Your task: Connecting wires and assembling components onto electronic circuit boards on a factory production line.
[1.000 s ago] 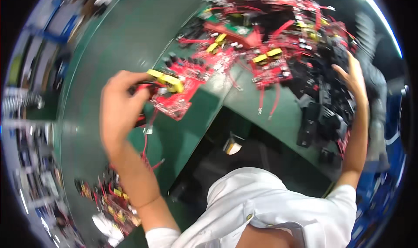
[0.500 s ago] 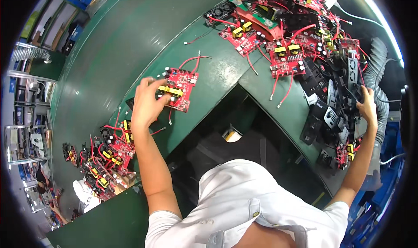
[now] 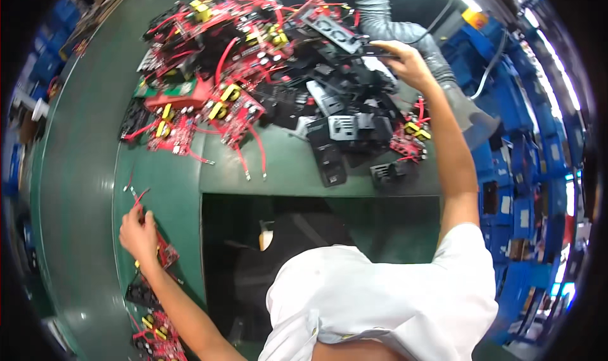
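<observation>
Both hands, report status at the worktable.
Left hand partly covers red circuit board, grip unclear. Right hand at black parts, grip unclear. Grey hose close beside right hand.

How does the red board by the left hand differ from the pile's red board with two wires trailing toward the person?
The left-hand board is largely hidden by the left hand; the pile board shows two yellow blocks clearly. The left-hand board is apart from the pile; the pile board lies at its near edge. Both are red.
</observation>
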